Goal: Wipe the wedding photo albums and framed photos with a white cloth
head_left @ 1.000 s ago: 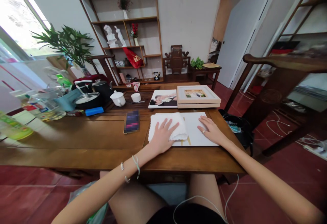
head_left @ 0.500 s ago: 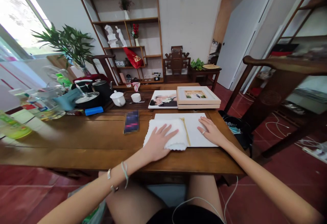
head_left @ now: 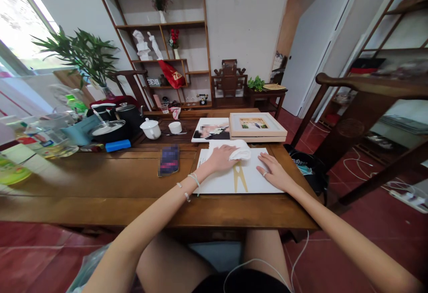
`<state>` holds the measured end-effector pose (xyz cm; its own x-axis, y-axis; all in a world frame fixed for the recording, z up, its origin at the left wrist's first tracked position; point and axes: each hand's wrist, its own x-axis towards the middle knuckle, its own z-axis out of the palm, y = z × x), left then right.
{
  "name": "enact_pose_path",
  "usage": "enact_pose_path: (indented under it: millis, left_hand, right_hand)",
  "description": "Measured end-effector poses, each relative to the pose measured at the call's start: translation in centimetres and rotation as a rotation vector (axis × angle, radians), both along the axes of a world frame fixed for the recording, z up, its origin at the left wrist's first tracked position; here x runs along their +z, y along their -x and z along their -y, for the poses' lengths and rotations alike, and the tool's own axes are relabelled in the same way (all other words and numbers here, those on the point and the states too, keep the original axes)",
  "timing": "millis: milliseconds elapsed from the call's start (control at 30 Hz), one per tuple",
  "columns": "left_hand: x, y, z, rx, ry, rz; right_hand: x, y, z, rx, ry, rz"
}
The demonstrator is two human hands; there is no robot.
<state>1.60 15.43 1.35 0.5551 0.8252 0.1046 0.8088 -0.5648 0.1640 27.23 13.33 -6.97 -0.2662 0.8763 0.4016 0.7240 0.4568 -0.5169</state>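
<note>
A white flat panel (head_left: 214, 181) lies on the wooden table, with a gold V-shaped piece (head_left: 236, 179) on its face. Bunched over the panel's far part is a white cloth (head_left: 242, 150). My left hand (head_left: 224, 157) rests on that cloth, its fingers stretched out to the right and pressing on it; some fingertips are hard to make out against the folds. My right hand (head_left: 274, 172) lies flat on the panel's right side with fingers spread, holding nothing.
Behind the panel are a photo print (head_left: 210, 130) and a framed picture (head_left: 258, 128) on a pale box. A phone-like dark item (head_left: 169, 160) lies to the left. Further off stand a white lidded cup (head_left: 150, 128), a blue box (head_left: 118, 146) and bottles. A wooden chair (head_left: 354, 105) stands right.
My left hand has slid forward and to the right with the cloth, which is now bunched up. More of the panel and the gold piece shows. My right hand stays put.
</note>
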Motion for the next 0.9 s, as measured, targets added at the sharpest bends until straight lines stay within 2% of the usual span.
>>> enact_pose_path:
  millis: [167, 367, 500, 733, 800, 900]
  left_hand:
    - [0.1, -3.2, -0.4, -0.029, 0.002, 0.004]
    - [-1.1, -4.0, 0.6, -0.015, -0.048, -0.115]
    - [-1.5, -4.7, 4.2, -0.031, -0.118, -0.192]
    - [-1.2, -5.0, 14.5, -0.158, -0.131, -0.199]
    - [-1.0, -4.8, 15.9, -0.175, -0.126, -0.196]
    - [-0.6, -4.8, 15.1, -0.153, -0.077, -0.204]
  right_hand:
    - [0.3, 0.0, 0.1, 0.017, 0.004, 0.024]
    - [-0.1, -0.4, -0.4, 0.036, -0.019, 0.000]
    - [-0.4, -0.9, -0.8, 0.066, -0.035, -0.022]
    - [-0.5, -1.2, -0.8, 0.063, -0.009, -0.052]
    - [-0.5, -1.2, -0.7, 0.066, -0.008, -0.059]
    - [-0.3, -1.2, -0.7, 0.070, -0.003, -0.066]
